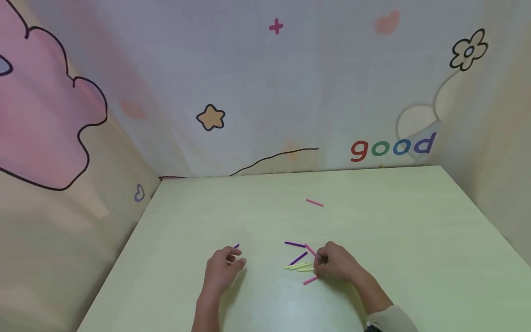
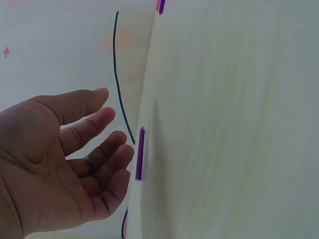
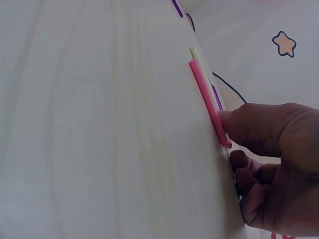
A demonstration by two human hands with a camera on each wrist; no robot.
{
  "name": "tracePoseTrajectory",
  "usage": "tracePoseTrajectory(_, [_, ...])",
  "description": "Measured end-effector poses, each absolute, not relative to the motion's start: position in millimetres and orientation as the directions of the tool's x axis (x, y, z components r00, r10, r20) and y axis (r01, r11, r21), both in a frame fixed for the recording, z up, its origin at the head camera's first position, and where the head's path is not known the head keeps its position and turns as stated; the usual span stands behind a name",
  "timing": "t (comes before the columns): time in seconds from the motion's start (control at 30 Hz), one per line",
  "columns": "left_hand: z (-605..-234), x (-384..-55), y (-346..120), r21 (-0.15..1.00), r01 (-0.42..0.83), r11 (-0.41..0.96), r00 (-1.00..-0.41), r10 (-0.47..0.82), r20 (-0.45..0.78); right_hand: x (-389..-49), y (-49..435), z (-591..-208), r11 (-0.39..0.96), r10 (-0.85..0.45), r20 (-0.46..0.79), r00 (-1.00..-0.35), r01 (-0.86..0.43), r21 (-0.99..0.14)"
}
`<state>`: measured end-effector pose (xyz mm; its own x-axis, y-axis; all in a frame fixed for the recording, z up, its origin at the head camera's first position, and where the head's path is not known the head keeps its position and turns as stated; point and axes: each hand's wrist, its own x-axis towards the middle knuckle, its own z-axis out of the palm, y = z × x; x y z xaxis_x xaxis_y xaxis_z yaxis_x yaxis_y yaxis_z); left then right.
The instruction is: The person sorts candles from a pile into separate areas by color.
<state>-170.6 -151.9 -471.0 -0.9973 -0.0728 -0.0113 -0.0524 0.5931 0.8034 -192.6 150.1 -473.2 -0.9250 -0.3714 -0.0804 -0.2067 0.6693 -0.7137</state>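
My left hand (image 1: 223, 272) hovers over the table at left, fingers loosely bent and holding nothing. Just past its fingertips lies a purple stick (image 2: 140, 154), partly hidden in the head view. At right, my right hand (image 1: 336, 262) has its thumb and fingers curled at the end of a pink stick (image 3: 205, 97), seemingly pinching it; the fingers hide the exact contact. Close by lie another pink stick (image 1: 310, 250), two purple sticks (image 1: 295, 244) and several pale yellow-green sticks (image 1: 297, 266), some running up to the right hand.
One more pink stick (image 1: 315, 203) lies alone farther back on the pale green table (image 1: 394, 207). Behind the table and at both sides stand printed walls with a star (image 1: 210, 117) and the word "good" (image 1: 393, 146).
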Motion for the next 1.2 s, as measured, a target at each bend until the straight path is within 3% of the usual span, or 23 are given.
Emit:
tracePoseTrajectory(0.37, [-470,-176,-127,0.805,0.06,0.59,-0.998,0.038,0.046,-193,151,-476,0.688,-0.346,-0.086,-0.934,-0.19,-0.7])
tracePoseTrajectory(1.2, [-472,-182,-84,0.827,0.124,0.549,-0.978,0.21,0.008,-194,150,-480,0.685,-0.33,-0.118,-0.937,-0.152,-0.713])
